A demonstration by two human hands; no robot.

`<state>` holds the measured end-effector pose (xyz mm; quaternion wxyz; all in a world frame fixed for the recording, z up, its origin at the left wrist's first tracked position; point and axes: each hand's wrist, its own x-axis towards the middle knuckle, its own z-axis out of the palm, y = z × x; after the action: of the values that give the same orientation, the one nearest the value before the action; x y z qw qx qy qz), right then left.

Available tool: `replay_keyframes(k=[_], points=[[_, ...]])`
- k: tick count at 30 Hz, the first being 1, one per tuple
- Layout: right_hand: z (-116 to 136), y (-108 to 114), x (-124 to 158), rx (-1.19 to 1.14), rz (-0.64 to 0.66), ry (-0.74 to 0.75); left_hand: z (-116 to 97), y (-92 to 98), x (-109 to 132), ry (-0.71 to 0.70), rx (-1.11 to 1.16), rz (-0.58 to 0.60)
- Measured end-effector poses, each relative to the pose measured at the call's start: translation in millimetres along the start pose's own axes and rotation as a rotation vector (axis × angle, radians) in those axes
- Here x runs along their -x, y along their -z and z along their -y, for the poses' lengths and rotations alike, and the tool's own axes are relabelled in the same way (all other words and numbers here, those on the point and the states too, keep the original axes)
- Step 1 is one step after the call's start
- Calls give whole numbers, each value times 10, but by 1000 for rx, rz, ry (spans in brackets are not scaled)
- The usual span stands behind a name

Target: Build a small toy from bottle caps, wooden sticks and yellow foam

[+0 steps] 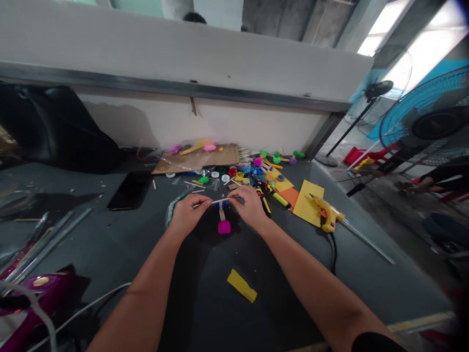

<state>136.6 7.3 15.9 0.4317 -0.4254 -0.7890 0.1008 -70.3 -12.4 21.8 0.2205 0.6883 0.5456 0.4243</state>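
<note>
Between my two hands stretches a thin pale wooden stick (220, 200). My left hand (187, 215) pinches its left end, and my right hand (248, 204) pinches the right end. Just beneath, a small assembly stands on the table: a magenta block (224, 227) in front, a short wooden strip (222, 212) running back from it, and a blue piece (221, 205) partly behind the held stick. Whether the stick touches the blue piece, I cannot tell. Nearer me lies a torn strip of yellow paper (242, 286).
Bottle caps (232, 171), loose sticks and clay pieces crowd the table's back, before a cardboard sheet (198, 160). At right, a yellow glue gun (330, 215) rests by yellow paper (308, 200). A black phone (130, 190) and a purple device (47, 298) are on the left.
</note>
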Motion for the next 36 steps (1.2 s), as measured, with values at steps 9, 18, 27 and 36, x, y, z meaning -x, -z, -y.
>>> replay_keyframes(k=[9, 18, 27, 36], points=[[5, 1, 2, -1, 6, -11, -34, 2, -1, 14, -12, -1], [30, -4, 4, -7, -7, 2, -32, 3, 1, 6, -17, -4], [126, -24, 24, 46, -28, 7, 29, -4, 2, 25, -13, -1], [120, -27, 4, 57, -34, 36, 18, 21, -1, 62, 17, -22]])
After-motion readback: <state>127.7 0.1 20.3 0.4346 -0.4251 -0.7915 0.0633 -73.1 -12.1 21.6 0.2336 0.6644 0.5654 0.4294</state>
